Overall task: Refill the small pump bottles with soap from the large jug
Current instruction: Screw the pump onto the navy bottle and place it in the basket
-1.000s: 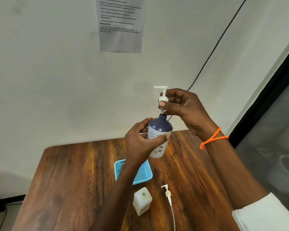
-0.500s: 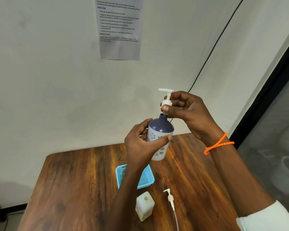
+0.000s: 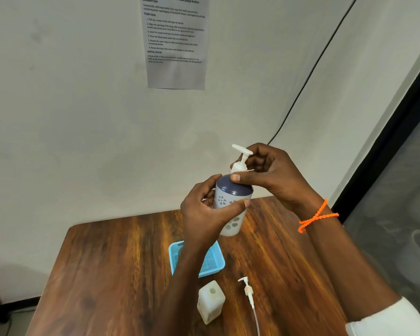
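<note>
Since the earlier frame the pump head (image 3: 241, 159) has sunk lower: its collar now sits on the neck of the pump bottle (image 3: 232, 202), where half a second ago a stretch of stem showed above the dark blue cap. The bottle tilts a little more to the right. The left hand (image 3: 204, 214) keeps its grip wrapped round the white, flower-printed body, held in the air above the desk (image 3: 112, 275). The right hand (image 3: 269, 175) pinches the pump collar between thumb and fingers.

Counted: two bottles, the held one and a square white bottle (image 3: 210, 301) standing open on the desk; two pump heads, the second a loose pump (image 3: 249, 293) lying just right of the square bottle; one blue mesh basket (image 3: 212, 263) behind them, partly hidden by the left forearm.
</note>
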